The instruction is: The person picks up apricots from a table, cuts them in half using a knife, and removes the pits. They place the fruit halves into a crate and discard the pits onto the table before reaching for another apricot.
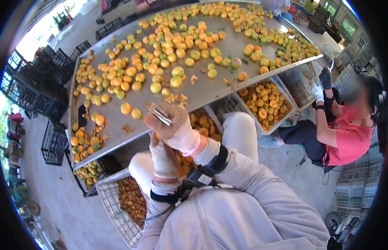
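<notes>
My right hand [177, 129] grips small metal blade [161, 116]; left hand [162, 156] clenched, contents hidden. Round orange apricots [126, 108] at 11 o'clock on steel bench [202, 93]: soft, bruisable; cup whole.

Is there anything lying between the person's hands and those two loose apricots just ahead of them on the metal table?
Nothing visible does. The right hand, holding a small blade, is at the table edge, the left hand below it. The two apricots lie ahead, with bare metal between.
</notes>
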